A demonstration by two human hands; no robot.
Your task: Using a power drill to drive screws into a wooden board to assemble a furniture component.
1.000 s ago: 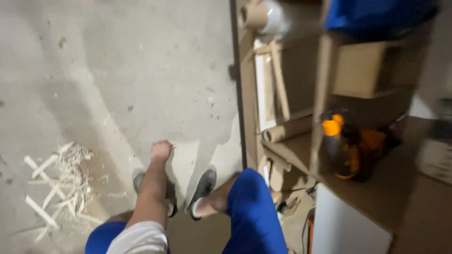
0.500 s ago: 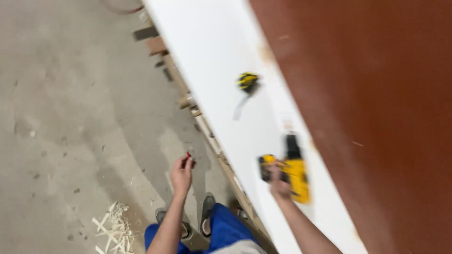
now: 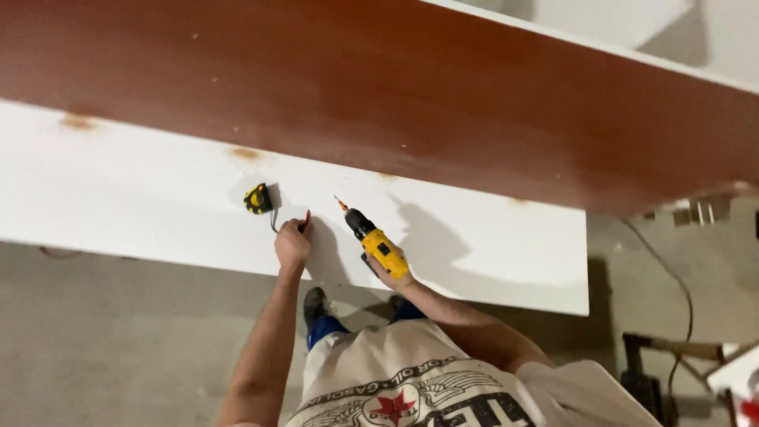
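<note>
On the white board [image 3: 142,205], the left hand [image 3: 292,245] is closed around what looks like a red pencil [image 3: 305,218], just beside the yellow-and-black tape measure [image 3: 257,198]. To the right of that tape, the right hand [image 3: 393,270] grips a yellow cordless drill [image 3: 373,237], its bit tip on the board. A red-brown panel [image 3: 443,103] borders the board's far edge, with grey concrete floor [image 3: 118,332] below its near edge.

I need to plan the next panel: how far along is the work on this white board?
Done: the tape measure lies set down on the white board. In hand: the left hand holds a red pencil on the board, and the right hand holds the yellow drill, tip off the surface. Left: no hole shows yet.
</note>
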